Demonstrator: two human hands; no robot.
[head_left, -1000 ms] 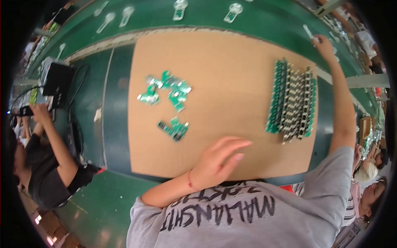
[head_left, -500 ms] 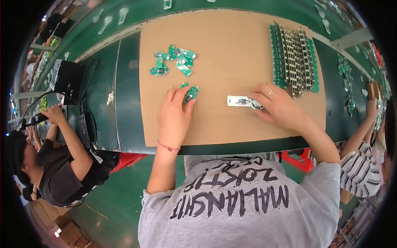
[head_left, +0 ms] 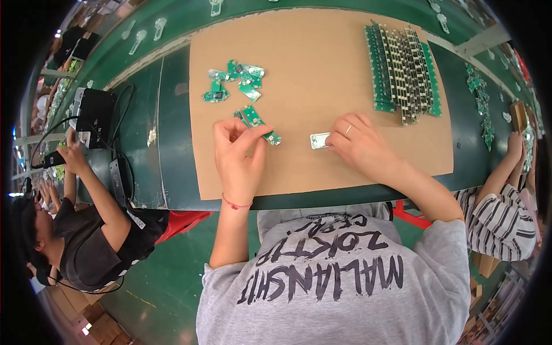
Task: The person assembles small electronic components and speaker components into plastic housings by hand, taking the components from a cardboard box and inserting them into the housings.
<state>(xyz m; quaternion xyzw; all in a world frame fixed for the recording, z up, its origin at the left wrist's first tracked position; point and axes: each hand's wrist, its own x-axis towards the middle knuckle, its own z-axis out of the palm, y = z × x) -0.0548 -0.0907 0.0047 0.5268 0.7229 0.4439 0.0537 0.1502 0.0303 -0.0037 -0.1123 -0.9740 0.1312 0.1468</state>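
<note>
My left hand (head_left: 240,150) pinches a small green circuit board (head_left: 273,137) between thumb and index finger over the cardboard. Another green circuit board (head_left: 250,115) lies just beyond those fingers; whether they touch it I cannot tell. To the right, my right hand (head_left: 363,141) grips a pale, flat plastic piece (head_left: 318,141). Only its rectangular end shows, pointing left, and the fingers cover the rest. Farther off, above the left hand, several loose green boards (head_left: 250,92) lie in a small heap.
A brown cardboard sheet (head_left: 299,63) covers the bench. Rows of joined circuit boards (head_left: 402,75) stand at its far right. A black box with cables (head_left: 95,118) sits left, beside a co-worker in black (head_left: 86,230). Another person's striped sleeve (head_left: 500,224) is at right. Pale parts (head_left: 138,42) lie along the far belt.
The board in my left hand has shifted slightly right and nearer me, its angle changed. My right hand has turned the pale piece, its round end now hidden. The whole view has shifted a little.
</note>
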